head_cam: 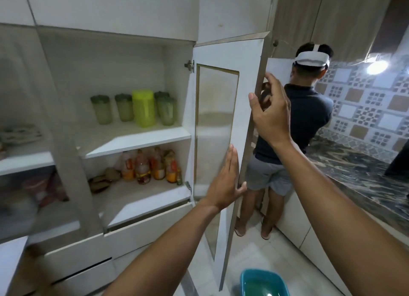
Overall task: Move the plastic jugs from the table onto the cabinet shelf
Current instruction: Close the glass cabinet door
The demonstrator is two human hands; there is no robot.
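A white cabinet stands open in front of me. On its upper shelf (137,138) a bright yellow-green plastic jug (143,108) stands among several pale green lidded tumblers (101,110). The cabinet door (223,127), white with a frosted glass panel, is swung out to the right. My left hand (228,180) lies flat against the door's inner face near its free edge, thumb hooked round the edge. My right hand (271,116) is at the door's outer edge higher up, fingers spread and curled, holding nothing.
The lower shelf (141,196) holds several bottles (152,165) of orange liquid. A person (294,127) in a dark shirt stands right behind the door, facing away. A dark marbled counter (358,173) runs along the right. A teal basin (263,284) sits on the floor below.
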